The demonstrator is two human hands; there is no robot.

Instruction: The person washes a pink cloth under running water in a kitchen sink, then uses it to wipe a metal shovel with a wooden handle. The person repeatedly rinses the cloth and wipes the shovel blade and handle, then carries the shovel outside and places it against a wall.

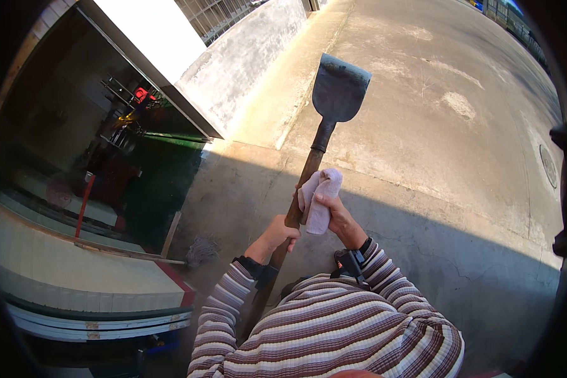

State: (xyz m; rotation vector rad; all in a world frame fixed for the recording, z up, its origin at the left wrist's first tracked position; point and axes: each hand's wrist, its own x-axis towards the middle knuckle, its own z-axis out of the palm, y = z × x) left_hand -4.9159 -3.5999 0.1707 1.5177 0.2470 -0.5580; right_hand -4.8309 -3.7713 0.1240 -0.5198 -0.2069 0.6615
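Note:
A spade with a dark metal blade (342, 90) and a long wooden handle (310, 165) slants up and away in front of my body, blade at the far end. My left hand (276, 236) is closed around the handle's middle. Just above it, my right hand (340, 217) presses a folded pale pink cloth (320, 203) against the handle; some of its fingers are hidden behind cloth and wood. The handle's lower end runs down past my left forearm, partly covered by my sleeve.
At left is a dark doorway with a red upright bar (85, 205) and machinery inside. A grey mop head (203, 250) lies on the concrete floor (430, 227). A low wall (250, 61) stands beyond the doorway, and a round cover (548, 165) is set into the ground at right.

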